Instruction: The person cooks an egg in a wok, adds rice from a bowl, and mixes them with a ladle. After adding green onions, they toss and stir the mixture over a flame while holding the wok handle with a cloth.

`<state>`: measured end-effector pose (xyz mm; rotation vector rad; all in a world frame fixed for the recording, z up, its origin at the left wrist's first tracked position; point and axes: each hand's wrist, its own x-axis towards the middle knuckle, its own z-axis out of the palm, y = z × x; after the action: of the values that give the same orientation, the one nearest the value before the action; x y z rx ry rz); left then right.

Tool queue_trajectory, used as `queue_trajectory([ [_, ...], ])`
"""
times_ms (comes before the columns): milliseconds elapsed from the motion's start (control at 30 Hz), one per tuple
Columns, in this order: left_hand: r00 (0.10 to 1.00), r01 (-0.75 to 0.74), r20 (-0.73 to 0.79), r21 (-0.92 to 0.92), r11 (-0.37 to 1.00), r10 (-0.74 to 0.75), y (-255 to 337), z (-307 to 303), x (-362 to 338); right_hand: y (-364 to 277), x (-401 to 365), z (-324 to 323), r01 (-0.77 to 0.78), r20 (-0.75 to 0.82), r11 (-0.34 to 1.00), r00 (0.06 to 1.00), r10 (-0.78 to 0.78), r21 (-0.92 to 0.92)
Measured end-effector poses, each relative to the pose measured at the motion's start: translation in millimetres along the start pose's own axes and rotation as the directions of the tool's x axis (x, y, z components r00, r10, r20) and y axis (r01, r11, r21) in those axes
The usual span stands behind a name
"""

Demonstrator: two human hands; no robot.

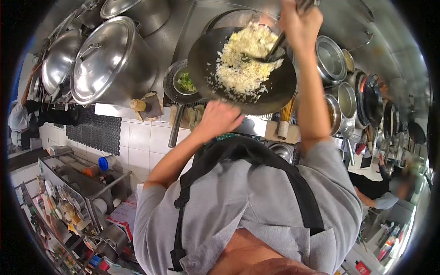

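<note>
Pale floor tiles [139, 137] and a black perforated mat [94, 130] lie toward nine o'clock, crowded metal shelving [94, 215] stands at eight, and a steel table [181, 34] stretches toward eleven.

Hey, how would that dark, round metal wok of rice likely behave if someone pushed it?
The dark, round metal wok would probably rock or tip, given its curved, bowl-like sides. It should feel stiff, as its rim keeps an even curve. The white-and-yellow rice mixture would likely shift and might spill, being loose grains.
</note>
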<state>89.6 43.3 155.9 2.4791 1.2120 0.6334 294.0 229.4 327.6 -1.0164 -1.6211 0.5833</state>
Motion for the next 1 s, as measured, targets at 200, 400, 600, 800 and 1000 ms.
queue_trajectory([
  [200, 0.999, 0.05, 0.002, 0.092, 0.995, -0.051, -44.5, 89.7, 24.0, 82.6, -11.7, 73.8, 0.128, 0.017, 0.911, 0.991, -0.132, -0.393],
  [400, 1.0, -0.019, -0.01, 0.041, 0.999, 0.019, -18.6, 36.9, -38.5, -26.7, 48.4, -35.9, 0.034, -0.218, 0.991, 0.976, -0.005, 0.133],
  [600, 0.998, -0.032, -0.056, 0.066, 0.997, 0.035, -39.7, 52.8, 52.2, 141.8, 33.1, 71.0, 0.164, -0.207, 0.787, 0.914, -0.347, -0.594],
  [800, 0.999, 0.004, -0.033, 0.058, 0.998, -0.002, -24.5, 34.9, -29.5, 1.7, 51.3, -7.4, -0.071, -0.013, 0.991, 0.997, 0.073, 0.117],
  [1000, 0.997, -0.017, -0.07, 0.051, 0.999, 0.021, -34.0, 41.0, 66.8, 94.3, 1.6, 62.0, 0.221, -0.156, 0.934, 0.95, -0.272, -0.28],
])
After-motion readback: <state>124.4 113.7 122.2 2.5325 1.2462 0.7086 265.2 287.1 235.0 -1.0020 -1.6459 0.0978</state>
